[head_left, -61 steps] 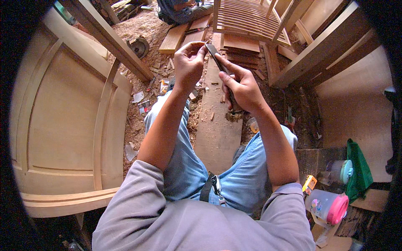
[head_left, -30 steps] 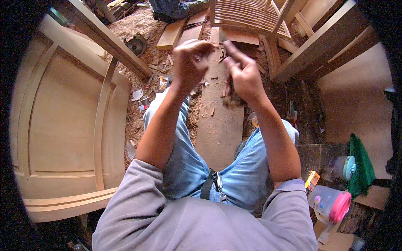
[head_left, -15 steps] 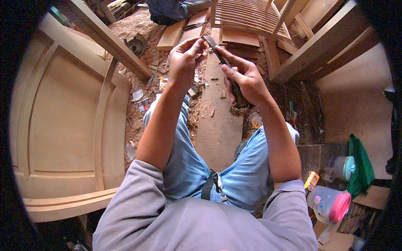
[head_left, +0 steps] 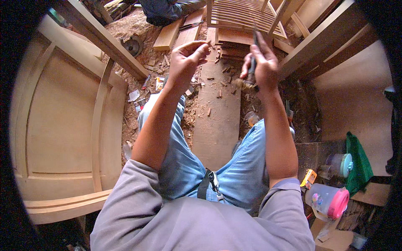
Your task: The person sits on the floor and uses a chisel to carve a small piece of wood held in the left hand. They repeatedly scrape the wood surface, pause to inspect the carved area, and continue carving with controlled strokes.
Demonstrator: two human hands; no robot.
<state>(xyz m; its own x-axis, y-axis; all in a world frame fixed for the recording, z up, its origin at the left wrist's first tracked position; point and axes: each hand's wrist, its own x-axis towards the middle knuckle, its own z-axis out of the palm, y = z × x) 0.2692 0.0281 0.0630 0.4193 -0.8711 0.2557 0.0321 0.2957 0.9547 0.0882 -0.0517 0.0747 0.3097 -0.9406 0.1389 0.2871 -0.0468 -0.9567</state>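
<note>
Since half a second ago the two hands have been drawing apart: the tool that was slanting from the right hand up toward the left fingertips is now standing nearly upright by itself in the upper middle of the frame. That dark-handled tool (head_left: 252, 62) is being gripped in the right hand (head_left: 261, 67), whose fingers are wrapped tight around the handle; its long axis is running almost straight up and down the picture, the thin end poking above the knuckles, the lower end lost in a blurred brownish tuft beneath the palm. The left hand (head_left: 184, 62) is hovering to the left of it at about the same height, with a clear gap between them. Its thumb and fingertips are pinching together toward the tool; whether a small chip is being held there is too small to tell. The tool is thus lying to the right of the left hand, and the right hand alone is carrying it.

Under both hands a long plank (head_left: 217, 121) is running down the frame between the person's knees in blue jeans, scattered with wood chips. A slatted wooden frame (head_left: 240, 14) is lying at the top, a panelled door (head_left: 63, 125) is filling the left side, and a pink-lidded plastic jug (head_left: 328, 201) is sitting at the lower right.
</note>
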